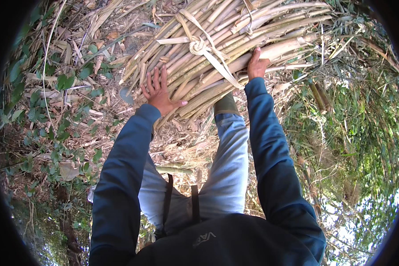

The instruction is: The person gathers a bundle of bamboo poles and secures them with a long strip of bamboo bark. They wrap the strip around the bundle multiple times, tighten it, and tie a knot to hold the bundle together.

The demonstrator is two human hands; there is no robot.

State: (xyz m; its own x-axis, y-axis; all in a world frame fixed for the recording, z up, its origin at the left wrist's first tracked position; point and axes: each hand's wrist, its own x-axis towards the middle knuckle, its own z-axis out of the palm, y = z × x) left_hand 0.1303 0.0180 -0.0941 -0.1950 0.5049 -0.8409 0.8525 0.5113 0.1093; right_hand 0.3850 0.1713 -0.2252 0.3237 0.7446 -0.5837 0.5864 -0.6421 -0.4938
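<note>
A large bundle of dry, tan bamboo sticks (266, 35) lies aslant in front of me on the ground. A flat, pale strip (217, 66) is wrapped round it, twisted into a knot (197, 45) on top. At the bundle's left end, my left hand (162, 95) rests on the stick ends with its fingers spread. Farther right, my right hand (257, 66) holds the near side of the bundle, its thumb on top and its other fingers partly hidden.
Dry leaves and litter (106, 119) cover the ground, with green creepers (64, 82) at left. My boot (226, 105) stands right against the bundle's near side. A green stalk (175, 170) lies between my legs. Dense leafy growth (359, 146) fills the right.
</note>
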